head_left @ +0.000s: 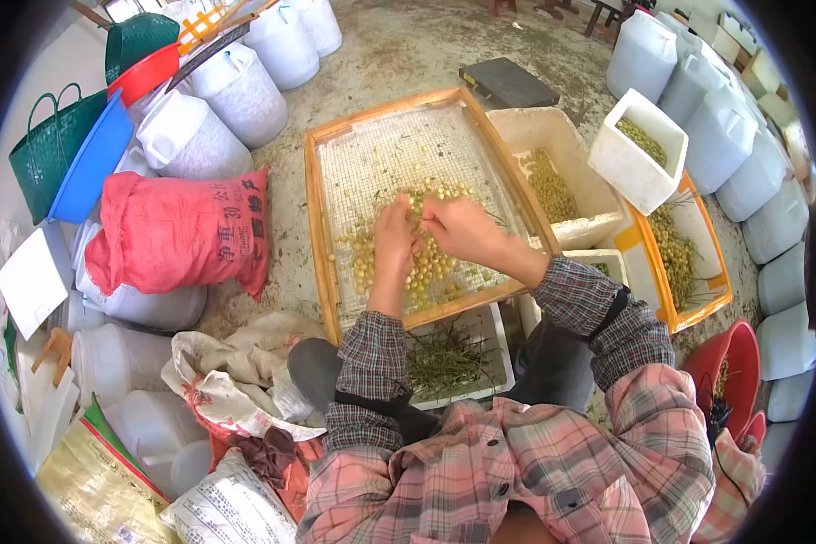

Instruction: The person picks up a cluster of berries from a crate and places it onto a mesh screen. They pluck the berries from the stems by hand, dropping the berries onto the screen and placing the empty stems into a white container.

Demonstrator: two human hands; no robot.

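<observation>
My left hand (393,238) and my right hand (465,228) are close together over a wood-framed mesh screen (385,150). Small round yellow-green fruits (432,263) lie loose on the mesh beneath and around them. The fingers of both hands are curled closed; whatever is between them is too small or hidden to name. Under the near edge of the screen, between my legs, a white box holds thin green-brown stems (449,355).
Right of the screen are a foam box (598,227) and an orange-rimmed crate (718,292) with more fruit, plus a tilted white box (644,177). A red sack (186,231) and white barrels (240,95) stand left. A dark flat scale-like platform (510,83) lies beyond.
</observation>
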